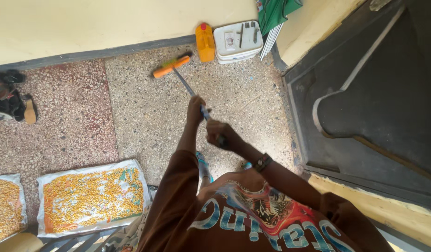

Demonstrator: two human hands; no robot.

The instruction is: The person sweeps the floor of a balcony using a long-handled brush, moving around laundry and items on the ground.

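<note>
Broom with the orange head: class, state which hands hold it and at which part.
Both hands hold the broom by its long handle: the left hand grips farther down the shaft, the right hand grips near its upper end.

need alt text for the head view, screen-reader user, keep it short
A person grips a broom handle with both hands, left hand ahead of right hand, its orange broom head on a speckled terrazzo floor. Beyond it by the wall stand a yellow jerrycan and a white tub. At lower left, yellow grain lies spread on white sacks.
</note>
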